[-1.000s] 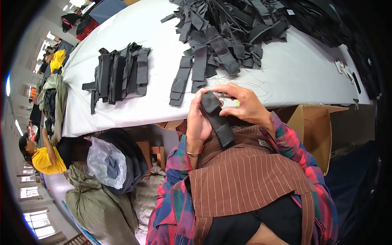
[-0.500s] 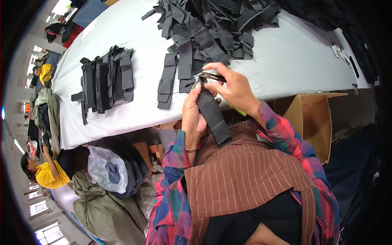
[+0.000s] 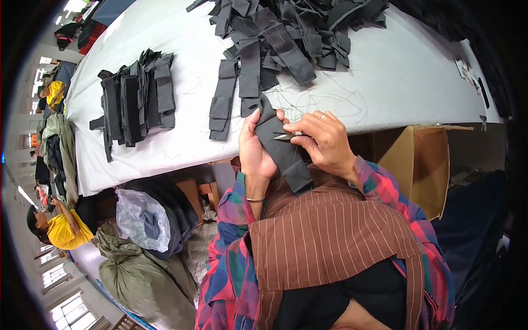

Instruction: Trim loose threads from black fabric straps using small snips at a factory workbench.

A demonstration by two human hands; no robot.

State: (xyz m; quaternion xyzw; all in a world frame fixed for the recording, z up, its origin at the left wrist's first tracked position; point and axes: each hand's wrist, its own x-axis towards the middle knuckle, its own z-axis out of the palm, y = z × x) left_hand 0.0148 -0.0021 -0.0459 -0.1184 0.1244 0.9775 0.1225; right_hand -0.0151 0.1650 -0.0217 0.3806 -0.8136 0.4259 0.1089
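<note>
My left hand grips a dark grey fabric strip that hangs slantwise over the near edge of the table. Its fingers show on both sides of the strip's upper part. In my right hand are small metal thread snips, mostly covered by the fingers, with the blades lying at the strip's face. Beyond my hands, a large loose heap of similar dark strips spreads over the white table. To the left lies a neater stack of strips.
Loose threads are scattered on the white tabletop. Under its edge stands an open cardboard box at right. A clear plastic bag and a tied olive sack sit at lower left. A person in yellow is farther left.
My right hand has drawn the snips from the strip's top end down to its middle and turned over. My left hand still holds the strip, whose upper end now stands straighter.
</note>
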